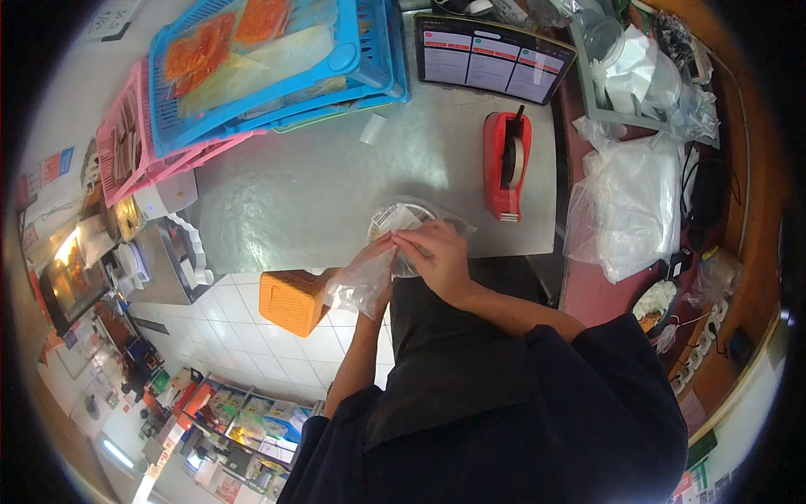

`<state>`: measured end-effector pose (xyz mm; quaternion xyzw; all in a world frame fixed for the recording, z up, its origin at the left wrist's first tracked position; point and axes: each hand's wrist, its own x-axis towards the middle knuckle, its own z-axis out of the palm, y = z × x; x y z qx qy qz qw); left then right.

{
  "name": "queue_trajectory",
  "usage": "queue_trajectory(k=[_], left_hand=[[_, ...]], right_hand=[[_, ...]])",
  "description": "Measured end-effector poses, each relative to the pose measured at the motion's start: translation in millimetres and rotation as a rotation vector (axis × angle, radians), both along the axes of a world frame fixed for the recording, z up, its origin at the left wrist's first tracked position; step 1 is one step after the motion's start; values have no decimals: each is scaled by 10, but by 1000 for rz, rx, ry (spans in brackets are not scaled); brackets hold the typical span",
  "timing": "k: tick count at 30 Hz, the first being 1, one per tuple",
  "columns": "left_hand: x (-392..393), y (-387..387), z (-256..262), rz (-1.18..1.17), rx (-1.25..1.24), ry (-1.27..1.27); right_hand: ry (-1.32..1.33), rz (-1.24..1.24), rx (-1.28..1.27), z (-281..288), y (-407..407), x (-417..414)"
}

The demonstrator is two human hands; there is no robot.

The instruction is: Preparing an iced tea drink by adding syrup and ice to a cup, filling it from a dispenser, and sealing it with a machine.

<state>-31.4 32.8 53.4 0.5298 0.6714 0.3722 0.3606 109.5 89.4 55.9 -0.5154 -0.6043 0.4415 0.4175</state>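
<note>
A clear plastic bag (364, 280) lies around a round, shallow container (378, 217) at the front edge of the steel table (296, 195). A white slip bearing print (401, 217) shows through the film on top. With thumb and fingertips, my right hand (441, 257) pinches the gathered plastic. My left hand (376, 252) grips the same gathered part from the other side, its fingers partly covered by the loose end of the bag, which hangs towards me. Both sets of fingertips meet above the container. What the container holds is hidden.
A red tape dispenser (507, 167) stands to the right, below a tablet (494, 58). Blue baskets (343, 60) with packed food sit on a pink basket (151, 160) at the back left. Plastic bags (630, 201) lie on the right-hand ledge. An orange bin (291, 303) stands below the table.
</note>
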Motion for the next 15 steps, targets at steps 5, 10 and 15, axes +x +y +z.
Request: queue_trajectory(k=[5, 10, 15], left_hand=[[-45, -38, -103, -30, 18, -3], [-64, -87, -195, -8, 39, -58], [-53, -84, -203, 38, 45, -89]], right_hand=[[-73, 56, 90, -15, 1, 77], [-74, 55, 120, -21, 1, 71], [-65, 63, 119, -32, 10, 92]])
